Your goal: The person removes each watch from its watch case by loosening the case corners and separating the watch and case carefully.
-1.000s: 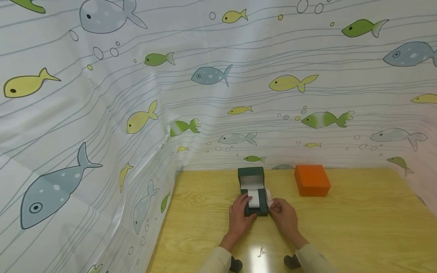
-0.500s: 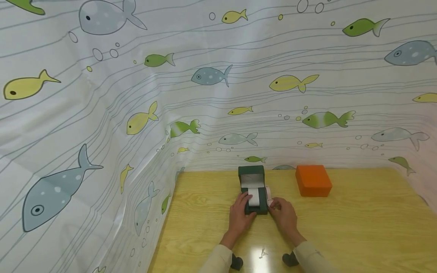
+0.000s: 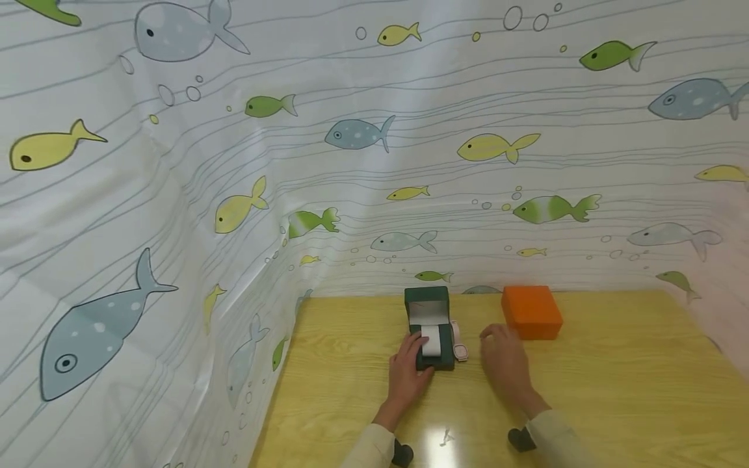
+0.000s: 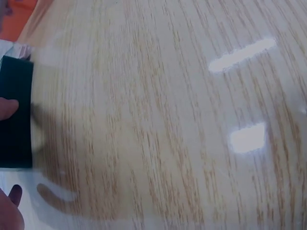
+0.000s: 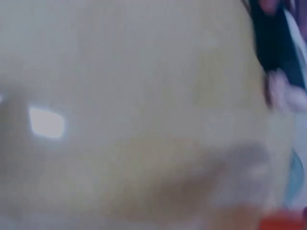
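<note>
A dark green watch box (image 3: pixel 447 344) stands on the table with its lid (image 3: pixel 427 293) raised, and a white cushion (image 3: pixel 432 340) sits inside. My left hand (image 3: pixel 407 369) holds the box at its left side, fingers over the rim and thumb at the near corner. A fingertip lies on the green wall in the left wrist view. Against the right side of the box lies a pink watch (image 3: pixel 461 353), its strap running back along the wall. My right hand (image 3: pixel 506 363), blurred and loosely bent, is over the table between the watch and an orange box (image 3: pixel 531 312); nothing shows in it.
The orange box stands at the back right of the wood-grain table (image 3: pixel 632 377). A white fish-print sheet (image 3: pixel 374 214) rises behind the table and along its left side. In the right wrist view everything is blurred, with an orange patch (image 5: pixel 283 221) at the bottom.
My right hand has let go of the pink watch and moved right, toward the orange box. The watch now lies uncovered beside the green box. My left hand has stayed on the box.
</note>
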A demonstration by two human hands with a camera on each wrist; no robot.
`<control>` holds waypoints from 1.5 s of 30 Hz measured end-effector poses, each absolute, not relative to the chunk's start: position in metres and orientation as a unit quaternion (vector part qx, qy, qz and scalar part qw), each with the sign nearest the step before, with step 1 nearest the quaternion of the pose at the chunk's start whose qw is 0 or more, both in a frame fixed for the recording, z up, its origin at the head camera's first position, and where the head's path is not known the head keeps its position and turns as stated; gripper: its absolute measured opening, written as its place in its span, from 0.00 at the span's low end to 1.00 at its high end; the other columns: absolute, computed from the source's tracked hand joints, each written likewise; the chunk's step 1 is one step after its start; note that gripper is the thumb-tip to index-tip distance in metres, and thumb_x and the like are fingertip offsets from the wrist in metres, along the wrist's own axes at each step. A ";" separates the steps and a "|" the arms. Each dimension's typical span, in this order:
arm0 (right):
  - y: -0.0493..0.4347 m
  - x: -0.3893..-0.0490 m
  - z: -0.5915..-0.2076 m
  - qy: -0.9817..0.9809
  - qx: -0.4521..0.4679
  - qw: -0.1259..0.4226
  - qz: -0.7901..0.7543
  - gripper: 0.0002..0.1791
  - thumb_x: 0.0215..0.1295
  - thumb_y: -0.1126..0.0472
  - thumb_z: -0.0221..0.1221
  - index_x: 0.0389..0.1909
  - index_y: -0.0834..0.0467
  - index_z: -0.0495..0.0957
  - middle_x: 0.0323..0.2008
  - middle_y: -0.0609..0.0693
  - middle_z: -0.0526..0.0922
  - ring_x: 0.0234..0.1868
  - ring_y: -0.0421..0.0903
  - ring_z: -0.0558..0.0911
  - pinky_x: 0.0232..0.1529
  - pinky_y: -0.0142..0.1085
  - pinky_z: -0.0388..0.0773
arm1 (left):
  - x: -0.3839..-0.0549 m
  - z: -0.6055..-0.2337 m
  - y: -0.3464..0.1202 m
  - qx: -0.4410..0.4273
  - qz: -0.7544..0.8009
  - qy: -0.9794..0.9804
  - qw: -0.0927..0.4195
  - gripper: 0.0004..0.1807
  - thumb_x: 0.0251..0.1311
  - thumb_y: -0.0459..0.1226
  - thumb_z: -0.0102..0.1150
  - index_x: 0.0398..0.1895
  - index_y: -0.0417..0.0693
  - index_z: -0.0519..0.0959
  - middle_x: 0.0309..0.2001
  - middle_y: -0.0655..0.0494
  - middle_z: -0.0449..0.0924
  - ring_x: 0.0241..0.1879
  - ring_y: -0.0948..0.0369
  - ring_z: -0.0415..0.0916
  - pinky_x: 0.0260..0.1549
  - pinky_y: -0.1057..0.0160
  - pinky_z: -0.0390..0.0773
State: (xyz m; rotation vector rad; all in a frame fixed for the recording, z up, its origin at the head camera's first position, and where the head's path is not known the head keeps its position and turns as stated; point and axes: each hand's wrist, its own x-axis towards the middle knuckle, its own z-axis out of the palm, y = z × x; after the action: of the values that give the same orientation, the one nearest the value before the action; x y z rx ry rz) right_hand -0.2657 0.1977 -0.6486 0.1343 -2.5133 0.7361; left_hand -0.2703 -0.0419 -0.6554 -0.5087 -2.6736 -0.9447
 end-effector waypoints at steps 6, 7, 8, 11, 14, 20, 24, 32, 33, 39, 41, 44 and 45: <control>0.257 -0.283 -0.621 -0.925 0.018 0.297 0.236 0.09 0.67 0.68 0.58 0.45 0.67 0.78 0.47 0.67 0.81 0.50 0.68 0.77 0.46 0.63 0.73 | -0.267 -0.656 -0.041 -0.184 -0.319 -0.919 0.142 0.33 0.53 0.35 0.73 0.64 0.50 0.76 0.70 0.49 0.74 0.72 0.42 0.69 0.50 0.45 0.73; 0.263 -0.284 -0.619 -0.932 0.011 0.282 0.226 0.10 0.68 0.66 0.58 0.47 0.67 0.77 0.50 0.67 0.79 0.52 0.69 0.76 0.48 0.65 0.71 | -0.267 -0.656 -0.042 -0.187 -0.316 -0.918 0.152 0.32 0.52 0.35 0.73 0.64 0.50 0.76 0.69 0.49 0.75 0.71 0.41 0.70 0.48 0.46 0.73; 0.267 -0.285 -0.617 -0.942 0.003 0.262 0.212 0.11 0.69 0.64 0.57 0.48 0.66 0.76 0.52 0.67 0.78 0.55 0.69 0.74 0.50 0.66 0.69 | -0.267 -0.656 -0.043 -0.188 -0.315 -0.917 0.158 0.33 0.51 0.35 0.73 0.64 0.50 0.76 0.69 0.48 0.75 0.71 0.41 0.70 0.47 0.47 0.73; 0.274 -0.284 -0.609 -0.964 -0.006 0.191 0.184 0.15 0.70 0.60 0.56 0.52 0.64 0.73 0.58 0.66 0.74 0.61 0.69 0.69 0.54 0.70 0.62 | -0.268 -0.658 -0.043 -0.192 -0.317 -0.912 0.174 0.33 0.50 0.34 0.73 0.63 0.49 0.76 0.68 0.48 0.76 0.69 0.40 0.71 0.45 0.48 0.72; 0.275 -0.284 -0.605 -0.974 -0.008 0.152 0.170 0.18 0.69 0.57 0.55 0.53 0.64 0.71 0.60 0.66 0.72 0.64 0.70 0.67 0.56 0.73 0.59 | -0.270 -0.662 -0.041 -0.187 -0.320 -0.912 0.174 0.34 0.48 0.34 0.73 0.63 0.49 0.76 0.68 0.49 0.75 0.70 0.40 0.71 0.45 0.48 0.72; 0.271 -0.283 -0.605 -0.979 -0.015 0.138 0.148 0.23 0.70 0.53 0.57 0.56 0.65 0.69 0.62 0.68 0.70 0.65 0.70 0.66 0.56 0.80 0.56 | -0.270 -0.661 -0.037 -0.167 -0.333 -0.918 0.135 0.34 0.51 0.34 0.70 0.65 0.50 0.75 0.71 0.51 0.73 0.74 0.44 0.66 0.50 0.46 0.70; 0.269 -0.280 -0.608 -0.976 -0.016 0.156 0.154 0.24 0.67 0.53 0.59 0.55 0.65 0.68 0.60 0.68 0.71 0.64 0.71 0.66 0.55 0.82 0.56 | -0.267 -0.653 -0.036 -0.163 -0.342 -0.919 0.111 0.35 0.49 0.33 0.72 0.65 0.47 0.74 0.71 0.49 0.72 0.74 0.42 0.65 0.51 0.43 0.68; 0.263 -0.275 -0.613 -0.964 -0.018 0.195 0.181 0.22 0.57 0.54 0.63 0.47 0.62 0.70 0.54 0.65 0.72 0.57 0.71 0.68 0.42 0.75 0.64 | -0.265 -0.636 -0.032 -0.156 -0.326 -0.931 0.061 0.39 0.50 0.39 0.75 0.67 0.41 0.70 0.73 0.42 0.67 0.74 0.37 0.61 0.53 0.40 0.66; 0.262 -0.274 -0.613 -0.964 -0.021 0.193 0.182 0.23 0.56 0.54 0.63 0.46 0.62 0.70 0.53 0.65 0.72 0.56 0.70 0.67 0.42 0.75 0.63 | -0.265 -0.635 -0.031 -0.151 -0.320 -0.934 0.058 0.40 0.50 0.40 0.76 0.67 0.41 0.70 0.73 0.43 0.66 0.75 0.37 0.60 0.53 0.40 0.67; 0.255 -0.265 -0.612 -0.965 -0.032 0.189 0.177 0.21 0.57 0.52 0.63 0.43 0.61 0.70 0.50 0.64 0.73 0.54 0.71 0.68 0.45 0.76 0.61 | -0.261 -0.632 -0.027 -0.135 -0.319 -0.936 0.059 0.40 0.49 0.41 0.76 0.66 0.41 0.69 0.72 0.43 0.67 0.75 0.38 0.60 0.55 0.37 0.66; 0.253 -0.263 -0.611 -0.965 -0.032 0.189 0.176 0.19 0.58 0.53 0.63 0.42 0.61 0.70 0.50 0.64 0.73 0.54 0.72 0.69 0.46 0.76 0.60 | -0.260 -0.632 -0.026 -0.132 -0.322 -0.935 0.061 0.40 0.50 0.41 0.75 0.66 0.41 0.70 0.72 0.43 0.67 0.75 0.38 0.60 0.56 0.37 0.66; 0.252 -0.260 -0.609 -0.966 -0.032 0.184 0.181 0.18 0.60 0.53 0.63 0.41 0.61 0.71 0.50 0.64 0.73 0.55 0.72 0.69 0.47 0.75 0.60 | -0.258 -0.633 -0.025 -0.130 -0.328 -0.933 0.070 0.39 0.50 0.41 0.75 0.66 0.40 0.70 0.71 0.43 0.67 0.74 0.37 0.60 0.56 0.37 0.65; 0.252 -0.260 -0.608 -0.966 -0.033 0.182 0.183 0.18 0.61 0.53 0.63 0.41 0.61 0.71 0.50 0.64 0.73 0.55 0.72 0.69 0.47 0.74 0.61 | -0.257 -0.633 -0.025 -0.130 -0.333 -0.931 0.075 0.39 0.50 0.41 0.75 0.65 0.40 0.70 0.71 0.42 0.67 0.74 0.37 0.60 0.56 0.37 0.65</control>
State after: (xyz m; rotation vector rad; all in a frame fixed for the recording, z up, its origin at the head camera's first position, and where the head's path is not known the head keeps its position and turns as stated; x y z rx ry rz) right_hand -0.2595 0.2519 -0.6082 -0.0920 -2.7262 0.5154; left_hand -0.2570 -0.0248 -0.6327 -0.3912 -2.7935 -0.9979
